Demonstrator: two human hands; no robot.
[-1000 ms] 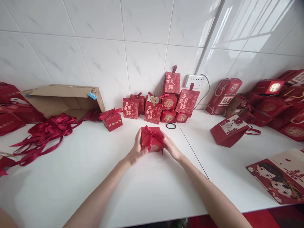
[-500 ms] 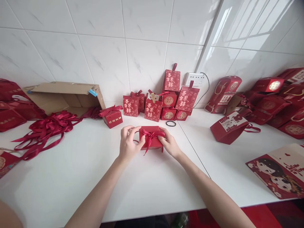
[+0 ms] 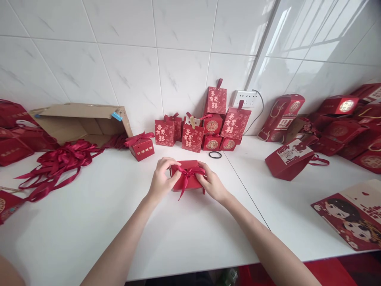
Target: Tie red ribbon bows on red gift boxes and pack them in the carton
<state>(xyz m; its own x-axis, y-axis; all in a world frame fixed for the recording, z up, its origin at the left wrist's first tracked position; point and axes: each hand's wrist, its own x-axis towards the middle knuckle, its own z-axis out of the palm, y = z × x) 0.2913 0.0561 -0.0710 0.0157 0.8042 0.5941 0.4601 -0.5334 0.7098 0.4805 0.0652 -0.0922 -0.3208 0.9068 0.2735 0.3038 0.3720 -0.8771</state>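
A small red gift box (image 3: 195, 184) rests on the white table in front of me, a red ribbon bow (image 3: 188, 172) tied across its top. At the box's left side, my left hand (image 3: 162, 178) is closed, thumb and fingers pinching the bow's left loop. My right hand (image 3: 212, 182) is closed at the other side, its thumb and fingertips on the right loop. One ribbon tail hangs down the front of the box. Behind my left hand stands a similar ribboned box (image 3: 142, 147). A black ring-shaped band (image 3: 214, 155) lies beyond my right hand.
To the left, a pile of red ribbons (image 3: 64, 159) spills before an open cardboard box (image 3: 83, 119). Several printed red boxes (image 3: 193, 137) stand by the wall, below a power strip (image 3: 245, 98). On the right are a tilted red box (image 3: 287, 163) and a flat printed card (image 3: 348, 216).
My fingers have shifted onto the bow's loops, and the bow sits slightly lower. The box has tipped or slid a little toward me and left.
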